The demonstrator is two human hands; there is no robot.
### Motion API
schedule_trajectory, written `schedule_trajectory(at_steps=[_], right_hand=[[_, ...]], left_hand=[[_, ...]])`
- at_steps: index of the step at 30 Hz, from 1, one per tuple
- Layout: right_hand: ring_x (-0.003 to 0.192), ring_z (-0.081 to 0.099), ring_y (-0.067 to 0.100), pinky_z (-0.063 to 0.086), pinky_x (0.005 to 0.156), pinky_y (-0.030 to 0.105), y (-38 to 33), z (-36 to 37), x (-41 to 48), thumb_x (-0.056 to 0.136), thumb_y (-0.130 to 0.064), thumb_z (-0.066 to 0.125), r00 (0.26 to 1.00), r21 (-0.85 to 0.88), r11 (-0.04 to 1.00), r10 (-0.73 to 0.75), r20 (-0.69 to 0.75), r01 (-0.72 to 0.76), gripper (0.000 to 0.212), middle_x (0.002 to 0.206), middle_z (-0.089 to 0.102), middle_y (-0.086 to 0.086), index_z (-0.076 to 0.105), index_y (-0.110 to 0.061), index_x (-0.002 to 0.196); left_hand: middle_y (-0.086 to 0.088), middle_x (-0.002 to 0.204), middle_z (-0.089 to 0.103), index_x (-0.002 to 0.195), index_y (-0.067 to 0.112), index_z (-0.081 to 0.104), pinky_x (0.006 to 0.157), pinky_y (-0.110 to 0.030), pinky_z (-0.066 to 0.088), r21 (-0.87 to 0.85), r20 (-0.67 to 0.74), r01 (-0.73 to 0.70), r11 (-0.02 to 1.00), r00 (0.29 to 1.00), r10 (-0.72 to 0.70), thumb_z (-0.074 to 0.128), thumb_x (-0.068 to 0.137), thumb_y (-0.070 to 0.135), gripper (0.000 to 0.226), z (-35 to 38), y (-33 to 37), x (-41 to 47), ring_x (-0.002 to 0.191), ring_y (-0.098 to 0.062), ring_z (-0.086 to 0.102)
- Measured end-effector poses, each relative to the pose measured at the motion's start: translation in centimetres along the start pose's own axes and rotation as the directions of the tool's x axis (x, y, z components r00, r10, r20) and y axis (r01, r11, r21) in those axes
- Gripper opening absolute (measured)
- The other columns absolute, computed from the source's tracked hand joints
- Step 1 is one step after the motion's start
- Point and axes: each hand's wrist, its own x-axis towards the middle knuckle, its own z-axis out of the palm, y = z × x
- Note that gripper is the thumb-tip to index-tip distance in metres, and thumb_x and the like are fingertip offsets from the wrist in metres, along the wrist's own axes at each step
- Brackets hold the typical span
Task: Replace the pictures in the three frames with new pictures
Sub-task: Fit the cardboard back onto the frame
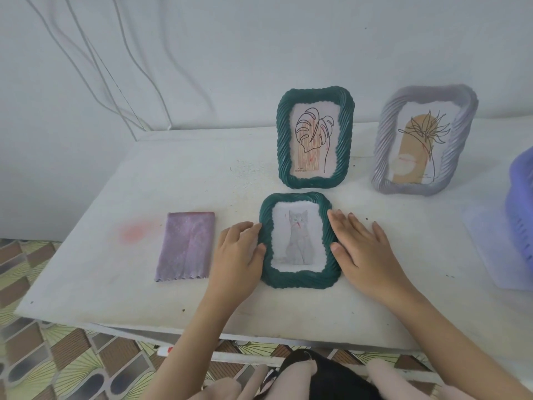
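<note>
flat frame: the dark green frame (300, 280) lies face up on the bench (115, 255), near its front edge, and holds a cat picture (298, 241).
left hand: the left hand (239, 252) rests on the bench at the frame's left side, fingers relaxed, fingertips and thumb touching the rim; it grips nothing.
right hand: the right hand (363, 252) lies flat at the frame's right side, fingers straight, thumb against the rim; it grips nothing.
standing frames: a second green frame (284, 140) with a leaf drawing stands upright just behind the flat one; a grey-lilac frame (383, 145) with a plant drawing stands upright to its right, well apart from the hands.
step in hand: judged to be work on the flat frame, with both hands bracketing it; whether the cat picture is the old or the new one cannot be told.
next move: if the picture is old, the frame needs turning face down to reach its back; the back and its fastening are hidden.
new pictures: none identifiable in view.
other items: a folded purple cloth (187, 246) lies just left of the left hand; a purple basket (522, 215) sits at the bench's right edge.
</note>
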Motion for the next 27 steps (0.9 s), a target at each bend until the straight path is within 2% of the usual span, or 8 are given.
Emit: schedule_trajectory(at_steps=[4,7,11,13,18,21,23,27], right_hand=[[0.144,-0.001,0.008,-0.007,0.114,0.036,0.0,0.3,0.0,0.073,-0.051,-0.011,1.0,-0.028,1.0,0.001,-0.014,-0.001,0.075,0.156,0.002,-0.013,-0.002,-0.036,0.145],[0.144,-0.002,0.007,-0.008,0.114,0.035,0.2,0.4,0.1,0.073,-0.052,-0.011,1.0,-0.025,1.0,-0.003,-0.025,0.003,0.075,0.155,0.003,-0.014,0.001,-0.037,0.145],[0.144,0.0,0.008,-0.007,0.114,0.036,0.1,0.4,0.0,0.074,-0.053,-0.01,0.999,-0.011,1.0,-0.007,-0.033,0.007,0.075,0.155,0.005,-0.013,0.004,-0.036,0.146],[0.144,0.0,0.007,-0.007,0.114,0.035,0.1,0.3,0.1,0.073,-0.052,-0.01,1.0,-0.027,1.0,-0.006,-0.031,0.005,0.076,0.155,0.005,-0.014,0.003,-0.036,0.146],[0.144,0.002,0.008,-0.005,0.114,0.036,0.2,0.3,0.0,0.074,-0.053,-0.009,0.999,-0.029,0.999,-0.015,-0.034,0.014,0.076,0.155,0.007,-0.013,0.005,-0.036,0.146],[0.144,0.003,0.008,-0.006,0.114,0.036,0.1,0.1,0.0,0.08,-0.053,-0.001,0.999,0.034,0.999,-0.012,-0.036,0.013,0.07,0.155,0.009,-0.011,0.009,-0.035,0.146],[0.144,0.006,0.01,-0.005,0.115,0.036,0.0,-0.1,-0.1,0.093,-0.044,0.018,0.998,0.105,0.995,0.005,-0.059,0.002,0.054,0.155,0.013,-0.008,0.014,-0.033,0.146],[0.139,0.026,0.011,0.012,0.117,0.035,-1.4,-0.6,-0.6,0.089,-0.039,0.034,0.963,0.308,0.944,-0.034,-0.266,0.119,0.052,0.148,0.034,-0.008,0.032,-0.032,0.14]], left_hand=[[-0.012,0.127,0.055,0.12,0.012,0.061,0.099,-0.032,0.031,-0.039,-0.177,0.057,0.998,0.982,-0.063,0.041,0.092,0.018,0.035,-1.6,-2.0,0.5,0.121,-0.03,0.044],[-0.02,0.128,0.052,0.121,0.014,0.06,0.103,-0.043,0.03,0.034,-0.277,0.222,0.975,0.939,-0.204,0.038,0.082,0.015,0.045,-3.3,-4.5,1.1,0.123,-0.037,0.042],[-0.015,0.127,0.047,0.136,0.03,0.043,0.102,-0.047,0.024,0.121,-0.122,0.434,0.893,0.899,-0.421,0.048,0.088,0.016,0.05,-5.0,-6.7,1.4,0.121,-0.035,0.036],[-0.01,0.124,0.05,0.131,0.03,0.05,0.097,-0.041,0.032,0.002,-0.067,0.401,0.916,0.914,-0.4,0.051,0.086,0.013,0.047,-5.4,-6.7,1.3,0.115,-0.031,0.042],[-0.005,0.108,0.06,0.096,0.028,0.068,0.075,-0.027,0.039,-0.233,-0.15,0.391,0.89,0.89,-0.43,0.053,0.076,-0.003,0.039,-6.4,-6.0,1.4,0.089,-0.02,0.054],[0.001,0.083,0.065,0.08,0.033,0.067,0.065,-0.024,0.044,-0.436,-0.065,0.438,0.786,0.856,-0.513,0.058,0.076,-0.005,0.039,-7.3,-5.2,1.7,0.08,-0.022,0.058],[0.003,0.089,0.068,0.085,0.028,0.069,0.069,-0.025,0.047,-0.595,0.041,0.426,0.681,0.863,-0.504,0.061,0.078,-0.005,0.035,-7.9,-4.6,1.6,0.084,-0.019,0.063],[0.001,0.092,0.074,0.097,0.016,0.069,0.067,-0.024,0.055,-0.811,0.179,0.357,0.463,0.906,-0.385,0.06,0.082,-0.004,0.027,-8.8,-2.5,1.6,0.087,-0.016,0.069]])
